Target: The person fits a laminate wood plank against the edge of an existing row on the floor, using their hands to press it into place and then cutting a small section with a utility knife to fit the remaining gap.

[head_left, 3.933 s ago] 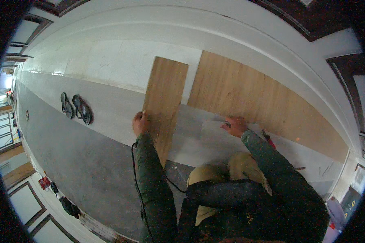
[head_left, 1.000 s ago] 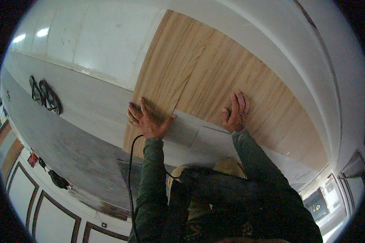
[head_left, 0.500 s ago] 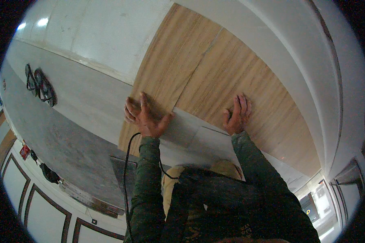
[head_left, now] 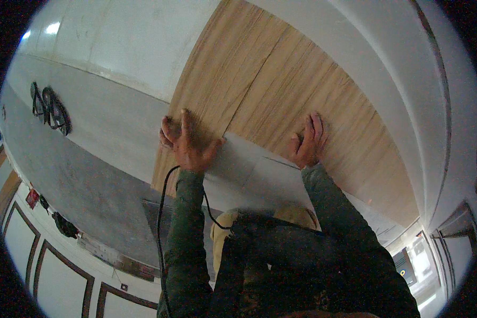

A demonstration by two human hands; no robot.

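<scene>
Two wood-grain planks lie side by side over white tiles, a narrower-looking left plank (head_left: 206,74) and a right plank (head_left: 289,95), with a thin dark seam between them. My left hand (head_left: 190,148) spreads over the left plank, its outer fingers at that plank's left edge and its thumb by the right edge near the seam. The left plank reaches further towards me than the seam's near end. Flat on the right plank, close to its near edge, rests my right hand (head_left: 310,142), fingers extended and thumb apart. Neither hand has anything else in it.
White tiles (head_left: 244,172) show between the planks and my knees. A black cable (head_left: 161,228) runs beside my left forearm. Dark slippers (head_left: 51,110) lie at far left, near a grey floor (head_left: 90,159). A pale wall (head_left: 397,74) rises along the right.
The whole view has shifted slightly, so hands and planks sit a little higher. The seam between the planks looks more even and tighter. Both hands stay at about the same spots on the planks.
</scene>
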